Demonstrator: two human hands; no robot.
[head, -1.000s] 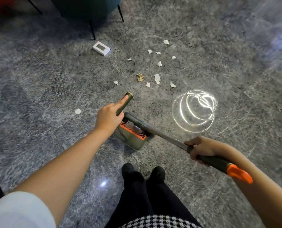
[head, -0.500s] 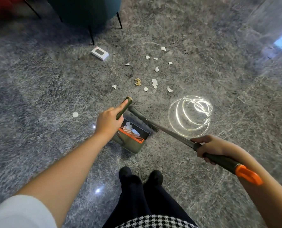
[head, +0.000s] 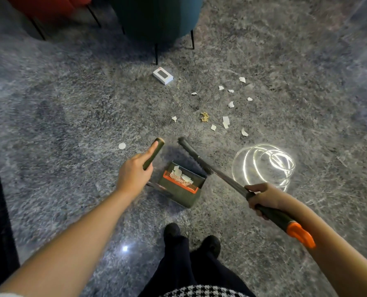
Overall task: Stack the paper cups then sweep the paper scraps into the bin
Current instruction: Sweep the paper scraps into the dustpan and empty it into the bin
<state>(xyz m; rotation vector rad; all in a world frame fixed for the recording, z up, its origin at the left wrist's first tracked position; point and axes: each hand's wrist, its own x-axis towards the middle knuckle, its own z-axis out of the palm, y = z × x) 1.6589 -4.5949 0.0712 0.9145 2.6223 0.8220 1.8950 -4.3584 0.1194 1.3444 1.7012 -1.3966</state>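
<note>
My left hand (head: 134, 172) grips the green upright handle (head: 154, 152) of a dustpan (head: 192, 195), index finger laid along it. The pan sits on the grey floor with white paper scraps (head: 181, 174) inside, behind its orange comb. My right hand (head: 262, 197) holds the broom's dark handle (head: 277, 217) above its orange end. The broom head (head: 192, 154) lies at the pan's far edge. Several white paper scraps (head: 225, 122) and a crumpled yellowish scrap (head: 204, 116) are scattered on the floor beyond. No paper cups are in view.
A small white box (head: 163, 76) lies near the legs of a teal chair (head: 157, 20); a red chair (head: 49, 7) stands at the far left. A round white disc (head: 122, 145) lies left of the pan. My black shoes (head: 191, 239) stand just behind it.
The broom head has moved out of the dustpan toward the scattered scraps. The view has shifted, and both hands keep their hold.
</note>
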